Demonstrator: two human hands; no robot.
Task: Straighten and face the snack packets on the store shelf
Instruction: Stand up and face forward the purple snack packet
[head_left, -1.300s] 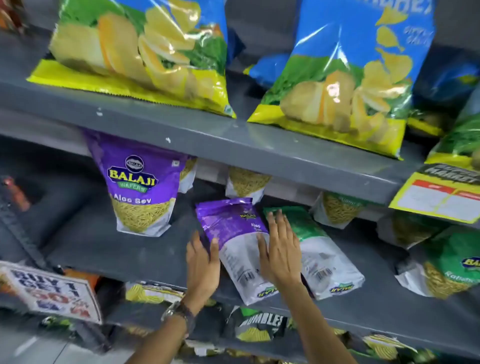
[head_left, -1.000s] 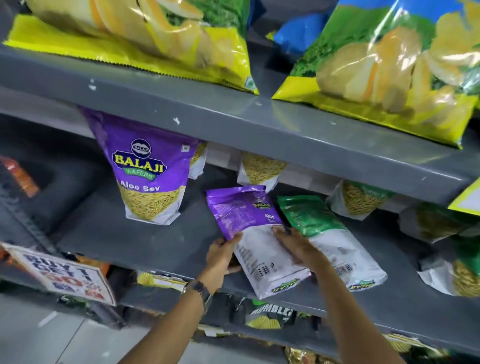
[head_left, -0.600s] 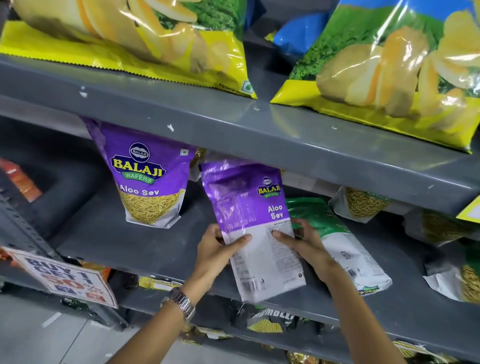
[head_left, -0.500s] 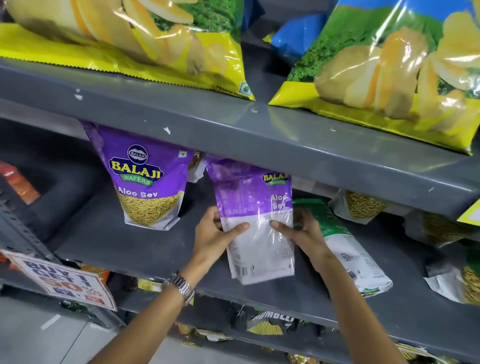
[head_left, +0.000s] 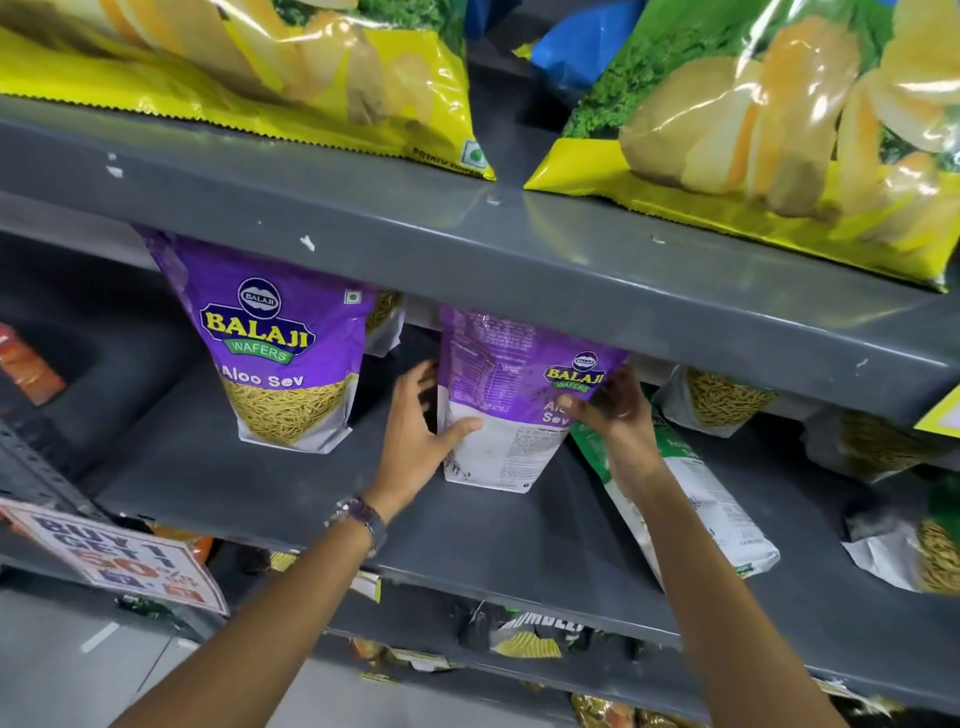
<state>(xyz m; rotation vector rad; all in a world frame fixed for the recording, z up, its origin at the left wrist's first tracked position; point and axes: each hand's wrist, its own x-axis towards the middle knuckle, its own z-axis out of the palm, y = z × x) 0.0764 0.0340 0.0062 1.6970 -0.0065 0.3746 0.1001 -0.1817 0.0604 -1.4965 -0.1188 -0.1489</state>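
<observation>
Grey steel shelving fills your view, and the middle shelf (head_left: 218, 483) is where the work is. Your left hand (head_left: 415, 441) is clamped on the left edge of the purple Aloo Sev pouch (head_left: 514, 410), thumb across its front, while your right hand (head_left: 613, 410) pinches the right side just under the logo. That pouch is upright on its base now, top tucked beneath the shelf above, but it shows you its printed back panel, so by my read it wants turning. To its left the other purple pouch (head_left: 280, 353) stands square and front-on: that one looks done. Just right of your hands the green pouch (head_left: 691, 499) lies flat on its face, and further right more packets (head_left: 727, 400) sit askew. Plenty left, I'd say.
</observation>
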